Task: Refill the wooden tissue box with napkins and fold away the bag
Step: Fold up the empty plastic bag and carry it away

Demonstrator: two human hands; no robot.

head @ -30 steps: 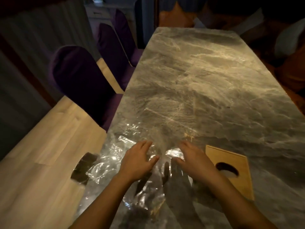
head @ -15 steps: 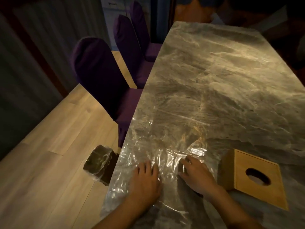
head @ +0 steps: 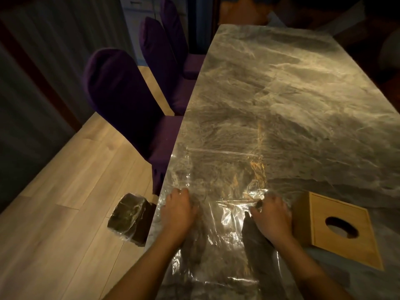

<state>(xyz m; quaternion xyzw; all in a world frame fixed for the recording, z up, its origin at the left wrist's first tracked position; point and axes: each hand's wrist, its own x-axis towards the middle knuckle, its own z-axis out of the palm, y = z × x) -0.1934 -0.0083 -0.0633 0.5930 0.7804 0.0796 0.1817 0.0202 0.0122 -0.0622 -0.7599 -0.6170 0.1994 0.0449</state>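
Observation:
A clear plastic bag (head: 218,169) lies spread flat and crinkled on the near left part of the grey marble table (head: 281,94). My left hand (head: 179,211) rests on the bag near the table's left edge, fingers curled down onto the film. My right hand (head: 271,215) is on the bag's right side, fingers bent and pinching a creased ridge of film that runs between the two hands. The wooden tissue box (head: 337,232) stands just right of my right hand, its oval top slot dark; no napkin shows in it.
Purple upholstered chairs (head: 121,100) line the table's left side. A dark block wrapped in film (head: 127,216) sits on the wooden floor (head: 65,202) by the table's near left edge. Dark furniture lies past the table's right side.
My hands have slid apart across the bag, left hand toward the table edge, right hand toward the box, and their fingers have curled. The view has shifted slightly.

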